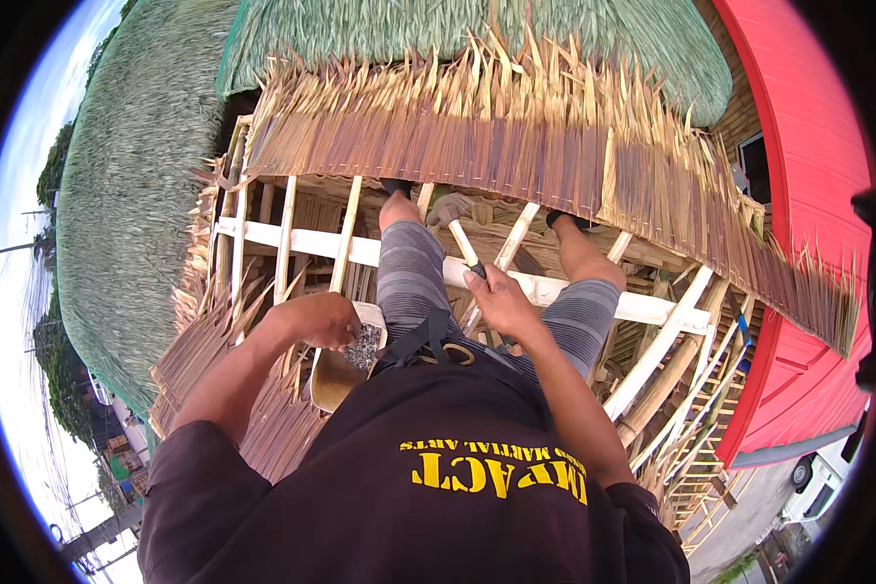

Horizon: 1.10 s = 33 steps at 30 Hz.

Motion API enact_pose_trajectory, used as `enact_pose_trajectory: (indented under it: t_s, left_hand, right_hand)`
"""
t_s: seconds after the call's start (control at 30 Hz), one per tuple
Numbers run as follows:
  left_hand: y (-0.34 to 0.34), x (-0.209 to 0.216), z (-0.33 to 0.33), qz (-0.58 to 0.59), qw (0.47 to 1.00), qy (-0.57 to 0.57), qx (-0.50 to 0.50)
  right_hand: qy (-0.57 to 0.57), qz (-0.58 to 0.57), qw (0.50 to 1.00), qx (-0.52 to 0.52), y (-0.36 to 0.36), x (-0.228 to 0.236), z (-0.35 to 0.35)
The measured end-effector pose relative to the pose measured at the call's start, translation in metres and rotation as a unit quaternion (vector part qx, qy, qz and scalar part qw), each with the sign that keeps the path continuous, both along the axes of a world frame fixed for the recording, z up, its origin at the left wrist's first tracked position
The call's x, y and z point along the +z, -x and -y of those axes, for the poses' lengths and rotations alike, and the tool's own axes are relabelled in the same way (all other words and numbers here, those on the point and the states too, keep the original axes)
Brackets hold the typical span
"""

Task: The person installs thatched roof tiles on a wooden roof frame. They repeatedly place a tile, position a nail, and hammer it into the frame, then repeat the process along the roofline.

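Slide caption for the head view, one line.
On a partly thatched roof frame, the right hand grips a hammer while the left hand is at a container of small grey pieces.

Shot from the left of two fisheye cameras on your head, the view faces steeply down past your dark T-shirt point(389, 521) to your left hand point(321, 321) and right hand point(502, 298), close by. The rim reaches sky point(31, 117) at left and red ribbed sheeting point(820, 156) at right.

Black short-sleeved shirt point(341, 526), yellow lettering point(496, 474), striped grey shorts point(411, 268), dark footwear point(569, 221)
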<state>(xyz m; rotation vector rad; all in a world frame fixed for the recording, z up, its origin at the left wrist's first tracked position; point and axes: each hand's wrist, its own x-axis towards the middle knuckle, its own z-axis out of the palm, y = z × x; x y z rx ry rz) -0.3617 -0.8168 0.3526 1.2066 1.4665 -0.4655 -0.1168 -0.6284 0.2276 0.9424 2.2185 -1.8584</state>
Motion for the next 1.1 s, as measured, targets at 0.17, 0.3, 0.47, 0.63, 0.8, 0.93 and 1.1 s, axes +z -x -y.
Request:
enact_pose_trajectory:
  t_s: [0.17, 0.3, 0.47, 0.63, 0.8, 0.93, 1.1]
  left_hand:
    - [-0.078, -0.051, 0.075, -0.248, 0.938, -0.235, 0.055]
    - [-0.088, -0.072, 0.086, -0.27, 0.935, -0.216, 0.08]
    - [-0.083, -0.049, 0.073, -0.254, 0.933, -0.243, 0.074]
    - [-0.081, -0.029, 0.06, -0.209, 0.939, -0.262, 0.079]
    - [-0.068, -0.001, 0.021, -0.049, 0.951, -0.268, 0.148]
    - [-0.077, -0.029, -0.091, 0.055, 0.92, -0.27, 0.279]
    - [-0.139, -0.151, -0.28, 0.212, 0.916, -0.304, 0.154]
  right_hand:
    - [-0.005, -0.037, 0.994, 0.098, 0.007, 0.045, 0.043]
    - [-0.039, -0.042, 0.994, 0.089, -0.007, 0.041, 0.051]
    - [-0.037, -0.005, 0.999, 0.014, -0.018, 0.03, 0.037]
    - [-0.033, -0.04, 0.997, -0.056, -0.025, 0.024, 0.017]
    - [0.025, -0.067, 0.992, -0.105, -0.045, 0.007, -0.004]
    - [0.048, -0.016, 0.976, -0.214, -0.076, -0.019, -0.027]
    - [0.111, 0.027, 0.904, -0.413, -0.146, -0.068, -0.075]
